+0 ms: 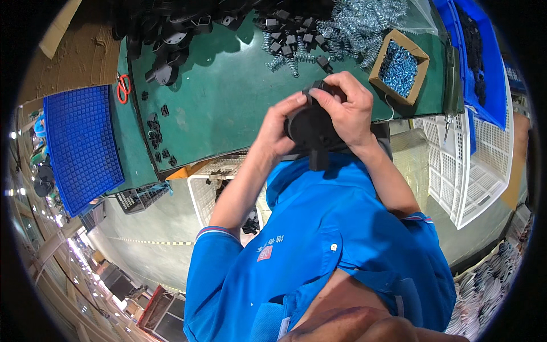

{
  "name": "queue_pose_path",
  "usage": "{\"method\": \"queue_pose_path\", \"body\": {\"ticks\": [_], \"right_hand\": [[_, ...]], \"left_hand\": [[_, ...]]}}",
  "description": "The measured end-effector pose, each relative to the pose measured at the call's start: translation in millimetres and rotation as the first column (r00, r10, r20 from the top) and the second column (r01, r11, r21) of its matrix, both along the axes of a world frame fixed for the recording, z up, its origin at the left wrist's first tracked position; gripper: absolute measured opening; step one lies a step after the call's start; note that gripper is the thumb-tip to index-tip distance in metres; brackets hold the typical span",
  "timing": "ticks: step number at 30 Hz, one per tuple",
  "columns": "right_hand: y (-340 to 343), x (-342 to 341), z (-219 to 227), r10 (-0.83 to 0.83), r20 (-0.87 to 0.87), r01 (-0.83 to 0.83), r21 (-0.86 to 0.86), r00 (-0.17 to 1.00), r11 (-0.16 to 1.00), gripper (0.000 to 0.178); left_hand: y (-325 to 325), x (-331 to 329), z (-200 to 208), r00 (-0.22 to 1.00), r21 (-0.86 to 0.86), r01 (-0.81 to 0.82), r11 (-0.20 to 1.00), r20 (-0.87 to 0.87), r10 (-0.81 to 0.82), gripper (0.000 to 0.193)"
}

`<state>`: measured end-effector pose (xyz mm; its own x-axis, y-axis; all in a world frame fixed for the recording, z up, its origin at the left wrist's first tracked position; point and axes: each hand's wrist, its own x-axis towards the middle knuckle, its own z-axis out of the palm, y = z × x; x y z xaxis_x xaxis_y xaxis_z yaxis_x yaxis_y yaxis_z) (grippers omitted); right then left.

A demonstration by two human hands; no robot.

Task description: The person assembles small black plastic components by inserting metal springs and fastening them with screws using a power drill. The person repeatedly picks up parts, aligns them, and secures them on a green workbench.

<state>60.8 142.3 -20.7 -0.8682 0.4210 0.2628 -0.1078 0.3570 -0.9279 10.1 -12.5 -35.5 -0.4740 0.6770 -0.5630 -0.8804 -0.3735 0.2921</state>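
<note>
Between my two hands, just in front of the table's near edge, is a round black plastic part (pixel 310 128) with a stubby arm pointing toward my body. My left hand (pixel 277 126) grips its left side, with the thumb near the top. On the other side my right hand (pixel 351 108) is closed on its upper right, fingers and thumb pinching at the top edge. Whatever small piece may lie under those fingertips is hidden. Beyond the hands lie small black blocks (pixel 290 41) mixed with metal springs (pixel 356 25) on the green table (pixel 228 74).
An open cardboard box of bluish screws (pixel 397 68) stands right of my hands, near a power screwdriver (pixel 448 122). Larger black parts (pixel 165 68) crowd the far left. Orange-handled scissors (pixel 123 89), a blue grid crate (pixel 82 142), a blue bin (pixel 484 68) and white crates (pixel 461 176) surround the table.
</note>
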Motion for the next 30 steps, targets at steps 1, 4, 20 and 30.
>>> {"method": "queue_pose_path", "body": {"ticks": [1,4,20,30], "right_hand": [[0.5,3.7,-2.8,0.012,-0.035,-0.013,-0.035,0.999,0.999,0.019],[4.7,12.1,-4.8,0.034,-0.068,-0.041,-0.098,0.997,0.994,0.018],[11.0,33.8,-6.3,0.114,-0.121,-0.153,-0.395,0.986,0.906,0.016],[36.2,21.7,-48.5,0.087,0.197,-0.168,0.447,0.977,0.879,0.019]], "left_hand": [[1.3,9.9,2.0,1.000,0.009,-0.004,1.000,-0.019,0.004,0.031],[5.0,32.1,5.9,0.999,-0.064,-0.032,0.997,-0.035,0.030,0.035],[2.9,17.8,47.8,0.884,-0.375,-0.040,0.926,-0.446,-0.142,0.038],[25.9,-6.2,-11.1,-0.243,-0.517,-0.558,0.649,-0.646,-0.724,0.047]]}}
